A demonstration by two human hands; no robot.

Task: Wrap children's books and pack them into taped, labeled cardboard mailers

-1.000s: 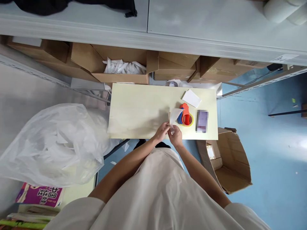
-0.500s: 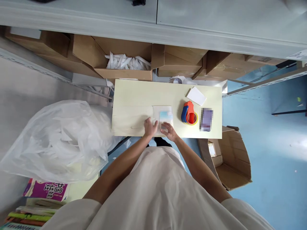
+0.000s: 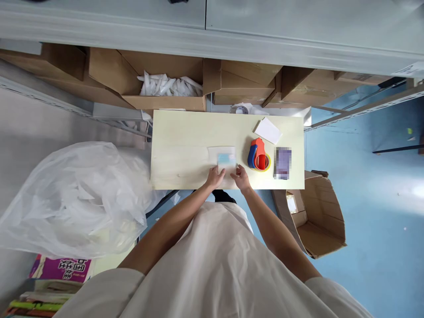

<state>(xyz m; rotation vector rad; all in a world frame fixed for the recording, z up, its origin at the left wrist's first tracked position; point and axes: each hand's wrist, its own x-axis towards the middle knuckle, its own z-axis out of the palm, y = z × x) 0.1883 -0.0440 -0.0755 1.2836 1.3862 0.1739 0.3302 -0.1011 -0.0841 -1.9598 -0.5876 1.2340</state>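
One blue-patched packet (image 3: 226, 159). My left hand (image 3: 215, 177) at its seven o'clock, right hand (image 3: 241, 178) at five; grip, I cannot tell.

The tabletop (image 3: 180, 130) is offering free room back-left; a tape dispenser (image 3: 259, 154) is obstructing the right hand (image 3: 241, 178) forward-right.

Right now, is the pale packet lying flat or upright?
Flat: the pale packet rests on the table, blue patch facing up, left hand and right hand at its near end.

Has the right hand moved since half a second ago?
Yes: the right hand has moved rightward, nearer the tape dispenser, which sits unmoved on the table.
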